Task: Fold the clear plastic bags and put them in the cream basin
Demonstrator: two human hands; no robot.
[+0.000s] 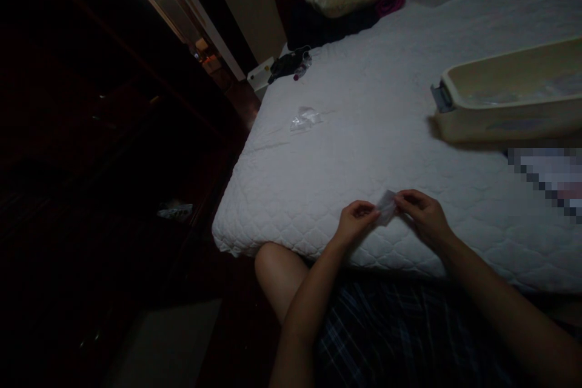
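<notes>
1 film sheet (386, 208), pinched by left hand (355, 221) and right hand (425, 215) over the bed (354, 160), suggests fine handling, the next move wanting a light touch.

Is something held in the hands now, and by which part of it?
A thin pale piece, pinched at opposite edges by the left hand and the right hand.

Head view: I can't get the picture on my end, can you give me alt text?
The left hand and right hand pinch a small translucent piece between them, over the near part of a white quilted bed cover. Farther back lies crumpled clear plastic; to the right sits a cream bin with a grey latch.
</notes>
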